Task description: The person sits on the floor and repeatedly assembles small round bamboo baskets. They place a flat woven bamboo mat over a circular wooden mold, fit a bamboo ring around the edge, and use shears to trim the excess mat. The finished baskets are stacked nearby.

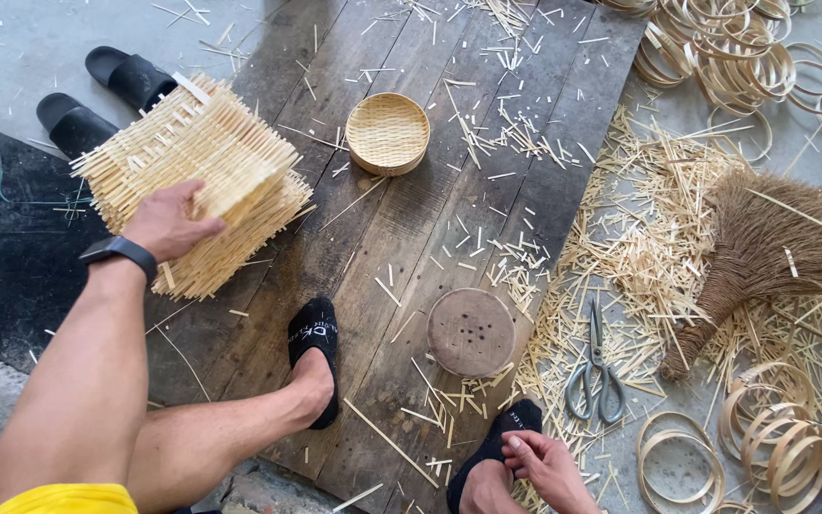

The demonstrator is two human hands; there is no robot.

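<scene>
Stack of pale woven bamboo mats (204,176), square, ragged strip ends jutting out all round, set on dark wooden boards (411,238); top mat lifted at near edge.

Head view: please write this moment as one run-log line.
left hand: on stack of square woven bamboo mats | right hand: at black sock | grey scissors: untouched

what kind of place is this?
Likely a floor-level bamboo-weaving workshop. The left hand rests on a stack of woven mats, with a finished round basket, coiled bamboo hoops, scissors and offcut slivers around.
</scene>
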